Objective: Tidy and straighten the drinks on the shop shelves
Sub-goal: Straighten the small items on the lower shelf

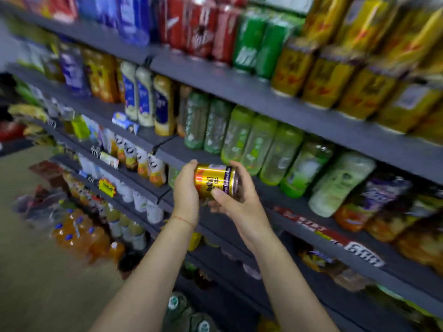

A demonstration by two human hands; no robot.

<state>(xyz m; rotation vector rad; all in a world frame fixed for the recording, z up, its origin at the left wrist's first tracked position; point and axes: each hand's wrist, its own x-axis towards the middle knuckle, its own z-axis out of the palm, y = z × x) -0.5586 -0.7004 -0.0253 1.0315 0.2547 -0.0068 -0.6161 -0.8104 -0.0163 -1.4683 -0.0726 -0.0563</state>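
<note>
I hold a gold drink can [214,178] on its side in front of the shelves, at the middle of the view. My left hand [185,188] grips its left end with curled fingers. My right hand [236,195] wraps round its right end, thumb across the front. Matching gold cans [333,80] stand in a row on the upper shelf at the right. Green bottles [254,144] line the shelf right behind the can.
Grey shelves [239,89] run from upper left to lower right. Red cans [201,27] and green cans [261,41] stand on the top shelf. White and blue bottles [143,97] stand to the left, orange bottles [79,233] sit low by the floor.
</note>
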